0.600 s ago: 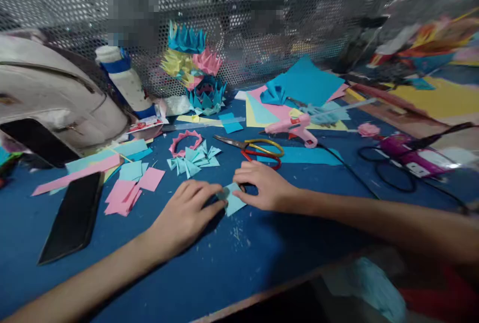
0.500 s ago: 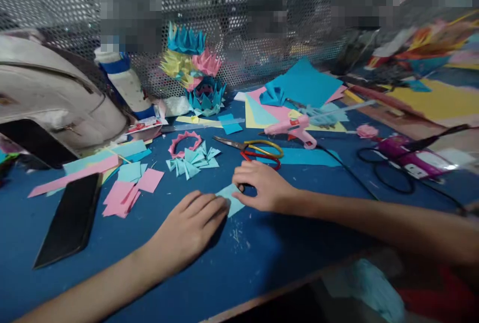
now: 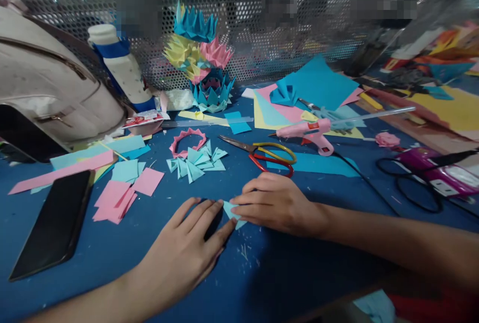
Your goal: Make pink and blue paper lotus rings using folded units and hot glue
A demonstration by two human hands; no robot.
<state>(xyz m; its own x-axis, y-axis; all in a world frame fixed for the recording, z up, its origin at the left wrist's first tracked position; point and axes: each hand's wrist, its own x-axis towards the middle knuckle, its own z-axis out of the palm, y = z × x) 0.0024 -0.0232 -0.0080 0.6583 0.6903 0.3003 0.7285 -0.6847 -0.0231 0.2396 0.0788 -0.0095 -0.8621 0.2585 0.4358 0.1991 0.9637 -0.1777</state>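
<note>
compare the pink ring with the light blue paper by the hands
The pink ring is a hollow loop edged with points, while the light blue paper shows a pointed corner. The pink ring lies clear of the hands; the light blue paper lies partly hidden under the left hand and right hand. Both are on the blue table.

A blue table (image 3: 108,250) carries a black phone (image 3: 52,226), pink paper squares (image 3: 113,199), scissors (image 3: 250,147) and a light-blue paper piece (image 3: 229,209).

Backpack (image 3: 48,79), bottle (image 3: 126,73), phone (image 3: 54,223), perhaps power strip (image 3: 430,171)
</note>
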